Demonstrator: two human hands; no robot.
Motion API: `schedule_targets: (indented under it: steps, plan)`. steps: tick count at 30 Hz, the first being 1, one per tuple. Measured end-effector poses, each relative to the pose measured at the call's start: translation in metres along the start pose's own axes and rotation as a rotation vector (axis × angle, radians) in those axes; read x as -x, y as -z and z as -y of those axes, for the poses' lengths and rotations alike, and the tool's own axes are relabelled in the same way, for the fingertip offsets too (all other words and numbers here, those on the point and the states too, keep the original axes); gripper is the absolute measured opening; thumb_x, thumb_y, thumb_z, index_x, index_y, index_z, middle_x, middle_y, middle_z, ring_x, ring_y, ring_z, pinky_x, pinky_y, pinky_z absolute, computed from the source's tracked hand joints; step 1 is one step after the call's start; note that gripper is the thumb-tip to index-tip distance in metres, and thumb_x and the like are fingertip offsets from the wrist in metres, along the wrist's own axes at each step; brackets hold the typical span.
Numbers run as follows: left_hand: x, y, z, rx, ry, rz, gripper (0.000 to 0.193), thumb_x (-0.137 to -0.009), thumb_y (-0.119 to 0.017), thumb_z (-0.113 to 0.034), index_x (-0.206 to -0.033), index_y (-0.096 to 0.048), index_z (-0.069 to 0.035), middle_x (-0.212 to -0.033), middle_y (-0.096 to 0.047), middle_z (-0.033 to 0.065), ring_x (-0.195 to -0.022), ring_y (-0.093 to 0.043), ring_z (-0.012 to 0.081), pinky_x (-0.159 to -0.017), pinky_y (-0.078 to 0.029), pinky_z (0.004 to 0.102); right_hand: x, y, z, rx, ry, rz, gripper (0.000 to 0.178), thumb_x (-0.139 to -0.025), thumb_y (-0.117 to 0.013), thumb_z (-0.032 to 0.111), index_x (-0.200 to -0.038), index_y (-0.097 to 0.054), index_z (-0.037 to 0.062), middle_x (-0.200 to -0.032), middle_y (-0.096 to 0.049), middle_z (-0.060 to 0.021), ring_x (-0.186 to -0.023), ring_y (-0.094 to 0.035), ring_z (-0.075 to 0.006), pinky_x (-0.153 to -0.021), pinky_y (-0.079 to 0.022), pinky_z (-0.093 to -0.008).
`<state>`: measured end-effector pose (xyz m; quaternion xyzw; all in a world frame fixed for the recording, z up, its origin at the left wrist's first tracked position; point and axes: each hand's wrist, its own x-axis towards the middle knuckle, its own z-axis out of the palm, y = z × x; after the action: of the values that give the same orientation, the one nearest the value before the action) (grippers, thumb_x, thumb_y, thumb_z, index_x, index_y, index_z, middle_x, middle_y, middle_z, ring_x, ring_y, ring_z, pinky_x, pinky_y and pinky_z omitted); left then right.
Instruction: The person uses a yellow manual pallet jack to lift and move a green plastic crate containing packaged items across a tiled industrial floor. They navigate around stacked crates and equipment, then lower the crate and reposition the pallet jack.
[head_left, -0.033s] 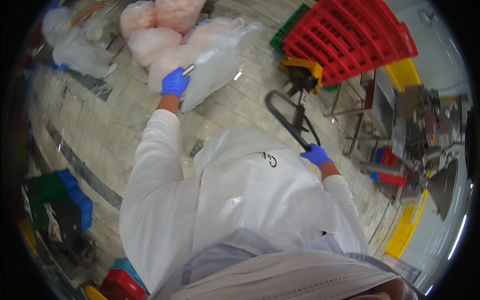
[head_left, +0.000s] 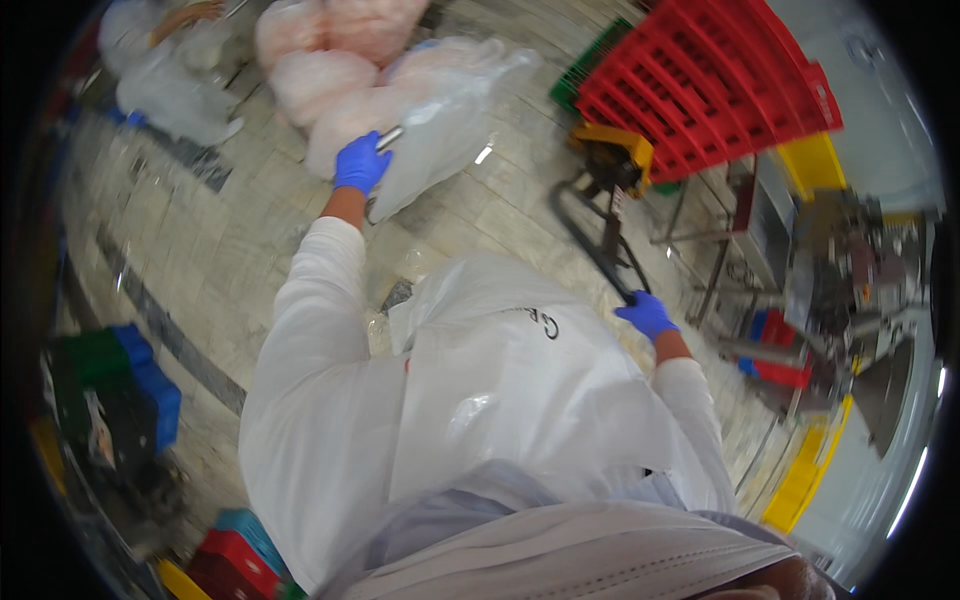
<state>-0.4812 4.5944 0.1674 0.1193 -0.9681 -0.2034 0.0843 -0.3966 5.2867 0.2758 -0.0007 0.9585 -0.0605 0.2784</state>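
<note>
My left hand (head_left: 362, 163), in a blue glove, is closed round the end of a shiny metal bar (head_left: 391, 138). The rest of that bar is hidden by large clear plastic bags (head_left: 455, 105) beside it, several with pinkish contents. On the right, my gloved right hand (head_left: 648, 314) grips the near end of the black loop handle (head_left: 590, 240) of a yellow pallet jack (head_left: 612, 150). Behind the jack's yellow body stand stacked red slatted crates or pallets (head_left: 700, 85); what carries them is out of sight.
A person in white (head_left: 175, 95) is at the far left. Green and blue crates (head_left: 120, 385) stand at left, with a red crate (head_left: 235, 565) lower down. Along the right are a steel table (head_left: 765, 235), machinery (head_left: 870, 260) and a yellow crate (head_left: 815, 470). The floor is tiled.
The whole scene has shifted slightly to the right in view. The pallet jack's handle has swung a little; both hands keep their grips.
</note>
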Motion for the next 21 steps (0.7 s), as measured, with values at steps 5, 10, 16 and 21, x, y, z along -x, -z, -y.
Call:
schedule_targets:
  steps: [5, 10, 16, 21]
  plan:
    - [0.122, 0.016, 0.014, -0.054, 0.071, -0.427, 0.073, -0.091, -0.077, -0.04, -0.152, -0.052, -0.009, -0.143, -0.06, 0.0205, -0.132, -0.057, 0.0411, -0.111, -0.048, 0.0521, -0.012, 0.121, -0.042, -0.138, 0.027, -0.341, 0.052, -0.088, -0.086, 0.037, -0.12, -0.075, -0.0017, -0.097, -0.079, -0.01, -0.083, -0.069, -0.018, -0.079, -0.055, -0.0402]
    - [0.387, 0.015, 0.073, -0.064, 0.425, 0.076, 0.074, -0.096, -0.069, -0.05, -0.156, -0.048, -0.012, -0.156, -0.054, 0.0191, -0.145, -0.048, 0.0406, -0.114, -0.043, 0.0554, -0.035, 0.056, -0.063, -0.176, 0.12, -0.424, 0.046, -0.085, -0.087, 0.035, -0.106, -0.074, -0.0039, -0.082, -0.073, -0.0119, -0.073, -0.066, -0.0227, -0.072, -0.053, -0.0441]
    - [0.742, 0.002, 0.128, -0.106, 0.77, 0.84, 0.061, -0.098, -0.065, -0.053, -0.142, -0.061, -0.011, -0.145, -0.063, 0.0185, -0.137, -0.057, 0.0398, -0.111, -0.047, 0.0533, 0.014, -0.147, -0.053, 0.045, 0.208, -0.073, 0.058, -0.075, -0.092, 0.039, -0.104, -0.076, -0.0086, -0.087, -0.077, -0.0201, -0.075, -0.075, -0.0293, -0.076, -0.06, -0.045]
    - [0.882, 0.007, 0.096, -0.01, 0.846, 0.899, 0.056, -0.099, -0.061, -0.055, -0.13, -0.073, -0.01, -0.136, -0.071, 0.018, -0.13, -0.064, 0.0392, -0.109, -0.05, 0.0516, 0.035, -0.12, -0.094, -0.283, -0.002, -0.018, 0.04, -0.078, -0.089, 0.023, -0.104, -0.076, -0.0027, -0.086, -0.076, -0.0134, -0.068, -0.072, -0.0272, -0.058, -0.058, -0.0424]
